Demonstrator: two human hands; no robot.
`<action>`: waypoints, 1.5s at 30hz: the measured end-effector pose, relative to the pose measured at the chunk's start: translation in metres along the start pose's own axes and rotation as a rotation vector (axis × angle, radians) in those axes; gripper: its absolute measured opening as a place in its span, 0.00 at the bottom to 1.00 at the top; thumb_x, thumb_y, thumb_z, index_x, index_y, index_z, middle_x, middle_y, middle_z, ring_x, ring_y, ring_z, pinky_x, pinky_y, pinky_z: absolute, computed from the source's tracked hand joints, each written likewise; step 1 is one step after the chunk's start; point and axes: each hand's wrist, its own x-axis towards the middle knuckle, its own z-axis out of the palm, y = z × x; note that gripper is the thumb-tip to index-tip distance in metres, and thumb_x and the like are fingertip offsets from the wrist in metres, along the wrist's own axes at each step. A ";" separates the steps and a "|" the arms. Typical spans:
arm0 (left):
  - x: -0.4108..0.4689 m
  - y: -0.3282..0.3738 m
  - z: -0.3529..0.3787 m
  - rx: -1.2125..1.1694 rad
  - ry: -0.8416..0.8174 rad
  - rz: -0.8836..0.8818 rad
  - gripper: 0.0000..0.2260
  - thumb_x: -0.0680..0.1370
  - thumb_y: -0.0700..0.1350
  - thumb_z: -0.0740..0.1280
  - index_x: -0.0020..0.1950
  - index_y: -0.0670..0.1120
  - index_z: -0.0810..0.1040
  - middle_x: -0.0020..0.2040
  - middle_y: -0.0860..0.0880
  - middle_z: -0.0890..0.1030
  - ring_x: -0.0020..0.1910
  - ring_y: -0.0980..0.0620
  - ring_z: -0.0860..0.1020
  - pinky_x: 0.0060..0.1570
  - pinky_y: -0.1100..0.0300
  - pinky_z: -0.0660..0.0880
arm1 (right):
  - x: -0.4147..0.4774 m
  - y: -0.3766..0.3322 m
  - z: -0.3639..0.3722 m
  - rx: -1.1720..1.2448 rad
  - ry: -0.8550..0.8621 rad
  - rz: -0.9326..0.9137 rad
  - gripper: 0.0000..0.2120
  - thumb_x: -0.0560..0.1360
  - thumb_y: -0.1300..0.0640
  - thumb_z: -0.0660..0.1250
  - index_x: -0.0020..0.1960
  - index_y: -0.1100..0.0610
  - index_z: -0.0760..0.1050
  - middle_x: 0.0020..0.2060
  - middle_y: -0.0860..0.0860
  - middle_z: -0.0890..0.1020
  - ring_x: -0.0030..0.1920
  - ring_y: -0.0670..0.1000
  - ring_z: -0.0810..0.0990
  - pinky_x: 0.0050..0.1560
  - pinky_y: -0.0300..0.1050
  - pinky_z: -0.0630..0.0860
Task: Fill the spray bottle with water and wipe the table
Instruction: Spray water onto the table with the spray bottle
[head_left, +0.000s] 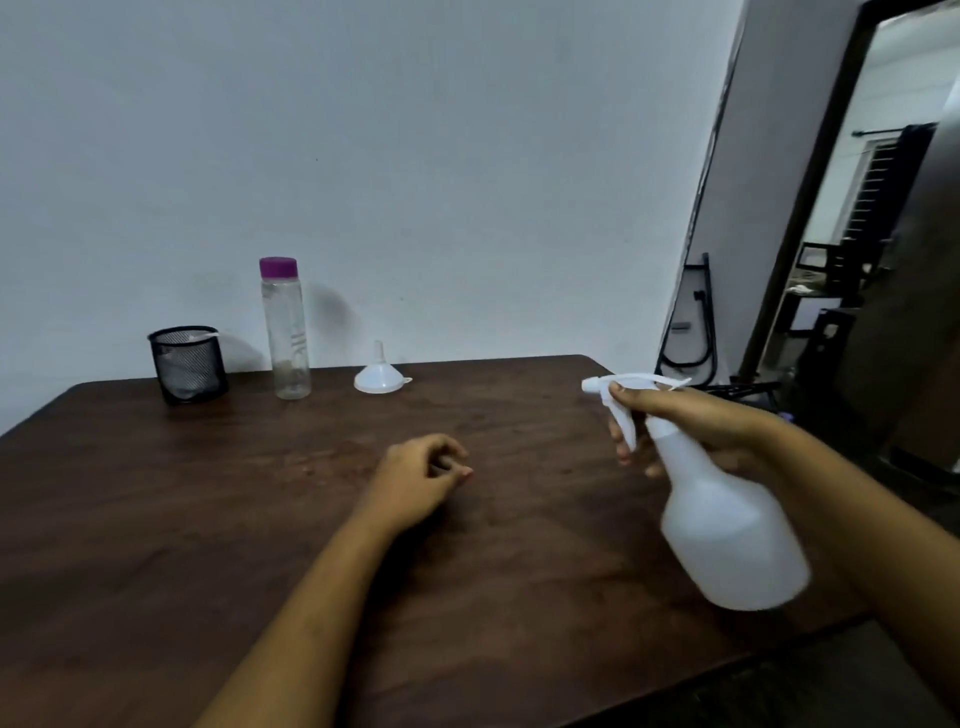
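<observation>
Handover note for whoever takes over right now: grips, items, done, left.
Right grip holds the spray bottle by its neck, tilted, nozzle pointing left, above the right side of the table.
Left grip: loosely curled, holding nothing, mid-table.
Back edge: clear bottle upright, purple cap on, looks nearly empty; funnel mouth-down to its right; black mesh cup to its left, something white inside.
Done: spray head is on; filling probably finished, though the level is unreadable.
Left: spray, then wipe. No cloth plainly visible.
</observation>
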 end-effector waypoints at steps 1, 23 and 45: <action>0.001 -0.006 -0.005 0.045 0.054 -0.018 0.04 0.72 0.45 0.72 0.46 0.51 0.80 0.40 0.53 0.82 0.39 0.58 0.78 0.45 0.62 0.76 | -0.006 0.003 -0.005 -0.047 0.011 0.031 0.29 0.69 0.40 0.66 0.58 0.62 0.76 0.40 0.56 0.80 0.42 0.54 0.81 0.36 0.46 0.78; 0.005 -0.020 -0.007 0.371 0.183 0.034 0.03 0.74 0.51 0.67 0.43 0.53 0.78 0.39 0.57 0.79 0.43 0.50 0.79 0.44 0.55 0.77 | -0.004 0.003 0.015 -0.220 0.057 0.094 0.26 0.73 0.41 0.66 0.54 0.65 0.78 0.49 0.62 0.83 0.47 0.56 0.84 0.46 0.51 0.81; 0.005 -0.021 -0.006 0.440 0.173 -0.005 0.04 0.75 0.52 0.66 0.47 0.53 0.78 0.44 0.55 0.81 0.47 0.50 0.79 0.45 0.56 0.76 | -0.003 0.002 0.020 -0.210 0.154 -0.093 0.13 0.74 0.42 0.66 0.41 0.51 0.80 0.35 0.53 0.79 0.37 0.52 0.79 0.41 0.48 0.76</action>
